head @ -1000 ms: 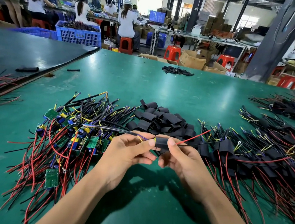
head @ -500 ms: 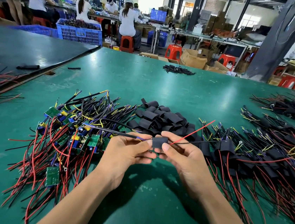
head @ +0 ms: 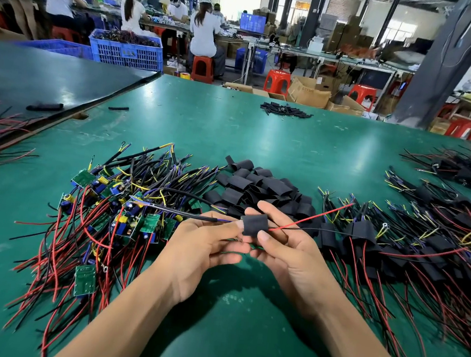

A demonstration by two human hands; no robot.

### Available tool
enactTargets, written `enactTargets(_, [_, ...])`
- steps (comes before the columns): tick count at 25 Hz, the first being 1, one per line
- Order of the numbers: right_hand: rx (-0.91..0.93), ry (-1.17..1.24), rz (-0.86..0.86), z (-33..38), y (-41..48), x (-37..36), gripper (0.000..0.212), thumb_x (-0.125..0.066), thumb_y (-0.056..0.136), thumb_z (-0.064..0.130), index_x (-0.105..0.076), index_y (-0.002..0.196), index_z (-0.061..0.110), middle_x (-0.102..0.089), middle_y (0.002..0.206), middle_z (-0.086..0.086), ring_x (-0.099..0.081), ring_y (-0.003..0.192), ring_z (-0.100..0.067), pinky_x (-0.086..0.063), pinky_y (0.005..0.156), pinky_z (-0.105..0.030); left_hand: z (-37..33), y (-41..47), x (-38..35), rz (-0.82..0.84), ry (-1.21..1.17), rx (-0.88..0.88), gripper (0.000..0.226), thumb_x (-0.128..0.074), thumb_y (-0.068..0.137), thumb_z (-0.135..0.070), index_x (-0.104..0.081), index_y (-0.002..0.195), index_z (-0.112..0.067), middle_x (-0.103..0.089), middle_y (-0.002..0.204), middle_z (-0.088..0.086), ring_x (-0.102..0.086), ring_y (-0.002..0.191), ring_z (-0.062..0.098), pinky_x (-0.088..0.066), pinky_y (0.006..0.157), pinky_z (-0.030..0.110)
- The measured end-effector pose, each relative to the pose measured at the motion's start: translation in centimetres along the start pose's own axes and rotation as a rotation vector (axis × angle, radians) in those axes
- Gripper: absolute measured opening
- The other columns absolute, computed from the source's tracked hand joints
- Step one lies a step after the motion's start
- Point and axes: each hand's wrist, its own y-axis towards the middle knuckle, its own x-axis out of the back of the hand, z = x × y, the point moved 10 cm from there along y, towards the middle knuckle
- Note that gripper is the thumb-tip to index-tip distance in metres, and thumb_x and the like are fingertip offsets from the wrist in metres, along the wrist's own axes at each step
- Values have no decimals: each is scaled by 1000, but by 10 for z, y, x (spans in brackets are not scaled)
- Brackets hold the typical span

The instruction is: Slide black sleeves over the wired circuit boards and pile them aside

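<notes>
A black sleeve (head: 255, 224) sits over a wired circuit board held above the green table (head: 262, 140). My left hand (head: 206, 242) pinches the board's left end, where black wires run out to the left. My right hand (head: 285, 248) grips the sleeve between thumb and fingers; a red wire and a black wire stick out to the right. The board itself is hidden inside the sleeve. Bare green boards with red and black wires (head: 112, 217) lie in a heap at the left. Loose black sleeves (head: 259, 190) are piled just beyond my hands. Sleeved boards (head: 414, 248) are piled at the right.
A dark mat (head: 48, 80) covers the table's far left, with more wires on it. A small bunch of black sleeves (head: 284, 109) lies near the far edge. Beyond the table stand a blue crate (head: 125, 51), red stools, cardboard boxes and several seated workers.
The sleeve has slid further over the board between my hands. Both hands have lifted slightly and the red wire has swung a little to the right.
</notes>
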Motion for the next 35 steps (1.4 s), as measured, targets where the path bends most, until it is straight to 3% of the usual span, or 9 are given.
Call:
enactTargets(2, [-62,46,-19,-5,-2,1,42,-66,82,1,-65,124,9,-70,122,-16,-67,99,-28,-52,94,-41,0,1,2,-8,8,7,24,-75,70,-20,-70,88,-5,-72,77,13,-69,62,18,-55,55,22])
enactTargets(5, [-195,0,-50,-14,-6,0,28,-73,77,10,-75,105,12,-74,99,-12,-71,82,-17,-57,74,-26,0,2,4,-32,18,7,15,-72,81,-11,-63,90,-4,-66,69,8,-60,53,17,-46,48,22])
enactTargets(10, [-413,-50,-52,-30,-17,-5,32,-70,78,45,-75,84,14,-66,73,-3,-48,49,-8,-41,46,-19,0,4,4,-17,46,6,16,-69,84,-9,-53,81,-12,-58,68,3,-47,50,14,-33,47,22])
enactTargets(12, [-457,-57,10,-34,-20,-15,34,-67,81,47,-75,76,15,-59,63,0,-41,43,-8,-33,42,-19,0,3,-1,25,56,3,16,-71,82,-12,-55,79,-13,-57,68,3,-43,49,13,-30,46,21])
enactTargets(17, [-246,244,-83,-5,-10,-12,31,-66,82,45,-71,75,16,-54,61,3,-37,41,-8,-30,40,-19,-11,0,-5,63,-4,-60,21,-76,70,-31,-64,83,-19,-59,72,-3,-42,50,12,-28,48,20])
enactTargets(23, [64,543,-502,28,-13,57,34,-56,93,51,-70,86,21,-63,71,7,-40,41,-6,-33,42,-17,3,4,-2,7,198,-42,10,-74,84,-21,-66,84,-14,-62,74,3,-41,46,15,-30,44,20])
enactTargets(26, [40,541,-658,18,-19,81,39,-50,98,52,-66,91,18,-64,72,6,-37,40,-6,-30,44,-18,7,2,-9,56,393,-88,5,-74,88,-17,-71,84,-15,-65,72,2,-43,46,14,-34,46,22])
enactTargets(30, [29,506,-654,10,-15,88,54,-30,105,51,-66,93,13,-61,60,5,-37,38,-8,-29,43,-19,3,-5,-21,23,853,-268,11,-73,86,-21,-70,75,-25,-65,65,-9,-49,50,3,-40,55,13])
enactTargets(35, [-1,-23,-585,8,-7,68,44,-40,106,37,-67,86,9,-60,56,-1,-40,38,-8,-33,40,-17,-1,-8,-24,-61,978,-368,19,-70,87,-20,-65,71,-30,-62,60,-16,-52,56,0,-37,57,7])
